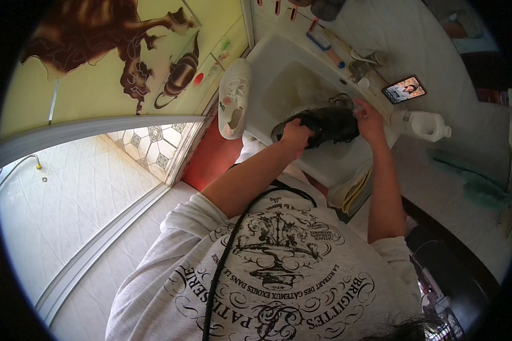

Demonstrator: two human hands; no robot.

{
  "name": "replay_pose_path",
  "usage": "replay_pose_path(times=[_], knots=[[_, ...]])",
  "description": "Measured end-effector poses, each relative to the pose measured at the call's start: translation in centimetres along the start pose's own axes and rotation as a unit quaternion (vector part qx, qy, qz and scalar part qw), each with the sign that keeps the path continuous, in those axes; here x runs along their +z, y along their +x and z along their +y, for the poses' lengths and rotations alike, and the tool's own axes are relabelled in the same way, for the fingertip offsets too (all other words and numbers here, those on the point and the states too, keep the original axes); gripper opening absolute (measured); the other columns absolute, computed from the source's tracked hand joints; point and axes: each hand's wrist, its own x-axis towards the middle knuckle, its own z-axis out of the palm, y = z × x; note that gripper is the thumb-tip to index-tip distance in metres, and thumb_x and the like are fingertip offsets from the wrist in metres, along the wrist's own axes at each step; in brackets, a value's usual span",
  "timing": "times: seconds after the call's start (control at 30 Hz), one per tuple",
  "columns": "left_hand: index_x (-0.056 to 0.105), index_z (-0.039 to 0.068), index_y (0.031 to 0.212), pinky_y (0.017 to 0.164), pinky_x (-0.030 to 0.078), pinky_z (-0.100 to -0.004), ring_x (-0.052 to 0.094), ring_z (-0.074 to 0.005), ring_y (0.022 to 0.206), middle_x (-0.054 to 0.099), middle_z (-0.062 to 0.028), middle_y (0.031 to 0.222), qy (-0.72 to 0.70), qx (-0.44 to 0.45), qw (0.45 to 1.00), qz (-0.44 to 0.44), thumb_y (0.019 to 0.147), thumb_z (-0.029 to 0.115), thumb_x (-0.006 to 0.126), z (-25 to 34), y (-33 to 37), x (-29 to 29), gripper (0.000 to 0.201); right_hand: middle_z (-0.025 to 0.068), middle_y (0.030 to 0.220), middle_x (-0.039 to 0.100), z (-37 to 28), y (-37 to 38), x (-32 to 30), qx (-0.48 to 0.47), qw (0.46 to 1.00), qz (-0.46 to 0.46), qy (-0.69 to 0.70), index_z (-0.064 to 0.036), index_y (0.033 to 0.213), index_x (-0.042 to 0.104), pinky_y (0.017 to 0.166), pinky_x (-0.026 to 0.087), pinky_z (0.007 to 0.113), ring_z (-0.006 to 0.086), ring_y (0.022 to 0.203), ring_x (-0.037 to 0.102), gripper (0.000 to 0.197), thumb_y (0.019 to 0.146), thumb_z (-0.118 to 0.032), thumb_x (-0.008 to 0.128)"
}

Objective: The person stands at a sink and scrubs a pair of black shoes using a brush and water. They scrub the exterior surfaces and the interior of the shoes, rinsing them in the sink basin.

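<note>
A dark, wet-looking shoe [330, 125] is held low across the near part of the white sink [261, 62]. My left hand [296, 136] is closed around its left end. At its right end my right hand [370, 120] is closed, fingers bent against the shoe; a greyish looped piece beside those fingers is too unclear to name. Murky water [298, 85] lies in the basin behind the shoe. A white lace-up shoe [234, 96] rests on the sink's left rim. Yellow-and-grey flat pieces, perhaps insoles [355, 188], lean at the near right corner.
A blue-and-orange scrubbing brush [326, 48] lies on the right-hand ledge. Next to it stand small containers [361, 68]. A lit phone [404, 89] and a white plastic bottle lying on its side [424, 125] are on the right counter. A patterned door panel [114, 57] borders the left.
</note>
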Motion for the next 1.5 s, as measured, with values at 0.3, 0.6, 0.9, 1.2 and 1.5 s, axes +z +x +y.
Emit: replay_pose_path(times=[0.3,0.6,0.9,1.2,1.5], knots=[[0.052,0.004,0.121,0.058,0.042,-0.0318,0.051,-0.0204,0.075,0.056,-0.0098,0.096,-0.044,0.034,0.998,-0.003,0.079,-0.006,0.053,-0.2,0.4,0.5,0.043,0.0141,0.094,0.06,-4.0,-4.4,2.1,-0.008,0.986,-0.148,-0.07,-0.0041,0.091,0.062,0.075,0.049,0.042,0.0328,0.087,0.061,0.018,0.078,-0.012,0.07],[0.05,0.006,0.123,0.072,0.045,-0.0358,0.055,-0.0241,0.092,0.056,-0.0101,0.111,-0.021,0.027,0.998,-0.056,0.083,-0.007,0.054,-1.0,2.1,-0.9,0.043,0.0158,0.096,0.059,-8.0,-1.4,1.1,-0.135,0.986,-0.023,-0.095,-0.0046,0.097,0.053,0.074,0.048,0.041,0.0321,0.087,0.06,0.017,0.081,-0.001,0.059],[0.041,0.005,0.137,0.07,0.044,-0.0318,0.053,-0.0214,0.091,0.055,-0.0103,0.114,-0.018,0.007,0.999,-0.037,0.081,-0.006,0.054,-0.2,1.1,-0.6,0.059,0.015,0.101,0.063,1.3,-1.3,2.3,0.07,0.997,0.001,-0.038,-0.0037,0.104,0.058,0.08,0.048,0.038,0.0318,0.092,0.061,0.025,0.079,-0.004,0.062],[0.043,0.004,0.134,0.07,0.043,-0.0329,0.05,-0.0206,0.086,0.054,-0.0111,0.113,-0.012,0.0,1.0,-0.013,0.081,-0.005,0.056,0.1,0.3,-0.2,0.056,0.0157,0.095,0.064,3.8,-5.7,5.0,0.116,0.993,-0.009,0.006,-0.0005,0.098,0.059,0.077,0.049,0.041,0.0306,0.088,0.062,0.023,0.079,-0.01,0.066],[0.046,0.004,0.131,0.054,0.04,-0.029,0.05,-0.0173,0.07,0.056,-0.0105,0.103,-0.052,0.027,0.996,-0.066,0.078,-0.004,0.06,-1.5,2.6,-2.7,0.056,0.0131,0.093,0.065,-1.5,-4.8,1.9,0.074,0.976,0.194,0.062,-0.0025,0.1,0.06,0.074,0.05,0.035,0.0232,0.083,0.064,0.016,0.086,-0.01,0.062]])
